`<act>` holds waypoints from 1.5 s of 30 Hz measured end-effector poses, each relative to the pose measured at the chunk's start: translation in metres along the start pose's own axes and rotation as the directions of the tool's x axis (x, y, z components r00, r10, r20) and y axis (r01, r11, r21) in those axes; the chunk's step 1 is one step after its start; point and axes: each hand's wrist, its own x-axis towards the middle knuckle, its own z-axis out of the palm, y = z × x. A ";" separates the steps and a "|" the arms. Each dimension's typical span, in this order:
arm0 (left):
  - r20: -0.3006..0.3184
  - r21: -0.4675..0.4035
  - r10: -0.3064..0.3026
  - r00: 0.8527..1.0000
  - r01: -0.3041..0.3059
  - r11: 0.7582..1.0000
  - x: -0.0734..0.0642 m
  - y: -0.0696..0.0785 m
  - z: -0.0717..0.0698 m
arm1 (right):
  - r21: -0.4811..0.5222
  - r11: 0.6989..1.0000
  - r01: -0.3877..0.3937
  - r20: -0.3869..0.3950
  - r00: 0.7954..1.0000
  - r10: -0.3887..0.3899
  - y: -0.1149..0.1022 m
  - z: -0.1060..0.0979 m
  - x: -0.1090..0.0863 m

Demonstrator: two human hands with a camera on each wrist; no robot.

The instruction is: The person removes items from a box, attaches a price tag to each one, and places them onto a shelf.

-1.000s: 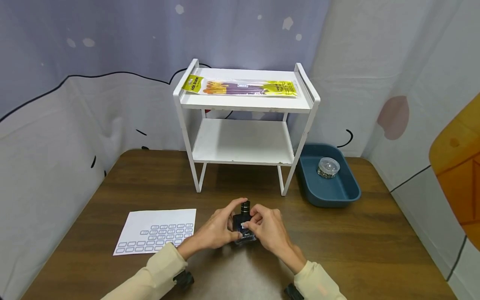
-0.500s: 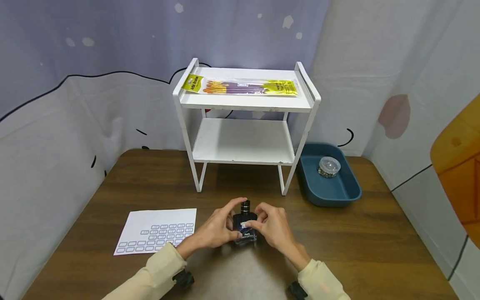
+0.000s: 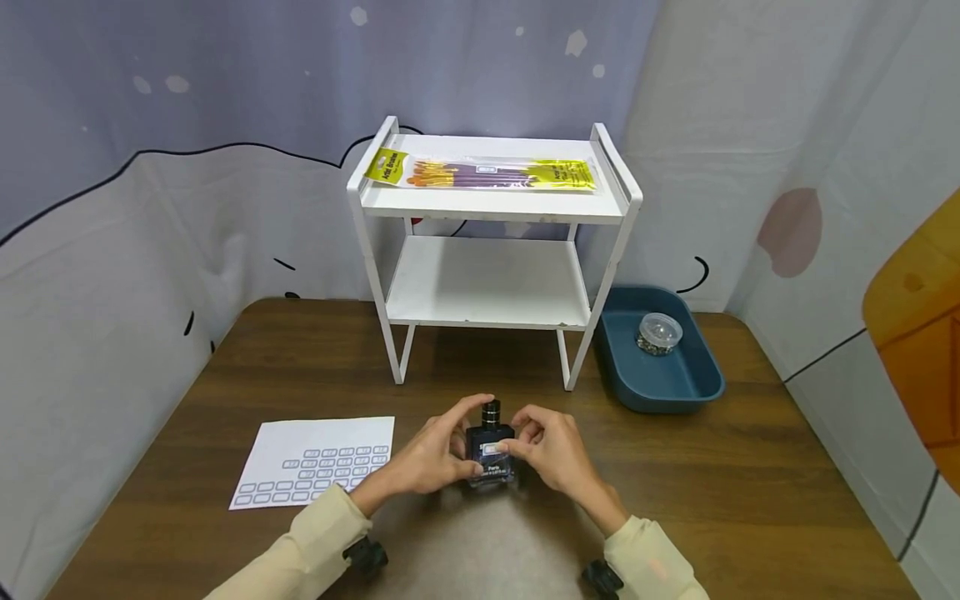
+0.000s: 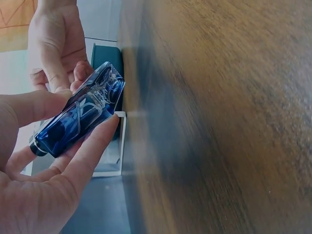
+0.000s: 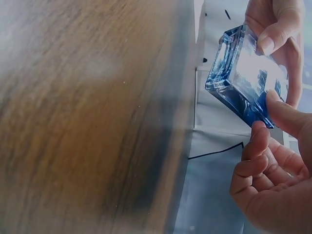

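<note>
Currently gripping dark bottle in left hand, pinching it with right hand; well forward of worktop back edge, possibly raised.

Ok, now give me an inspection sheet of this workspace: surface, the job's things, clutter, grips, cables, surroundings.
Surface: brown wood-grain table, light sheen near the front.
Job's things: dark bottle with a small label; printed sheet lying flat at left.
Clutter: white shelf bearing a brush packet; blue tray holding a clear-lidded jar.
Grips: left grip holds the bottle; right grip has its thumb on the label, other finger contact unclear.
Cables: nothing seen.
Surroundings: patterned curtain behind the table.
</note>
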 end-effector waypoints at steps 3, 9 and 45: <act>0.009 0.000 0.004 1.000 -0.004 1.000 0.000 0.000 -0.001 | 0.008 1.000 -0.001 0.009 1.000 0.001 0.001 -0.001 0.001; 0.021 0.012 0.017 1.000 -0.018 1.000 0.000 0.001 -0.001 | 0.004 1.000 0.006 0.024 1.000 -0.006 0.002 -0.004 0.002; -0.013 -0.001 0.011 1.000 -0.011 1.000 0.000 -0.001 -0.003 | -0.084 0.921 0.380 -0.528 0.767 -0.364 0.027 -0.080 0.036</act>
